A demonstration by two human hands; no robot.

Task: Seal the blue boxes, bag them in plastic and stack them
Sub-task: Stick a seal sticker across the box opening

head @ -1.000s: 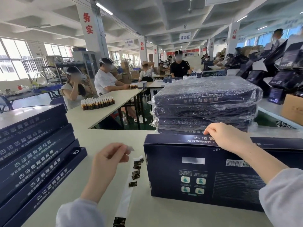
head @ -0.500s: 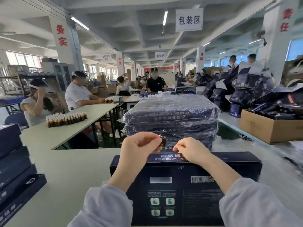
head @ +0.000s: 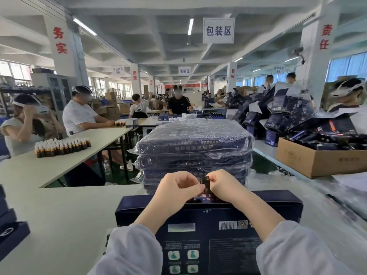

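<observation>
Table edge [head: 83, 187] just behind blue box [head: 278, 208], sticker [head: 205, 182] above

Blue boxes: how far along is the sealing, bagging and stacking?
Done: a stack of bagged boxes stands behind. In hand: left hand and right hand both pinch a small dark sticker over the blue box's far edge, seemingly not stuck down. Left: seal, bag and stack this box, then the unbagged boxes at left.

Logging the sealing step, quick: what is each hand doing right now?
Left hand: pinching the seal sticker.
Right hand: also pinching it, above the blue box.
</observation>
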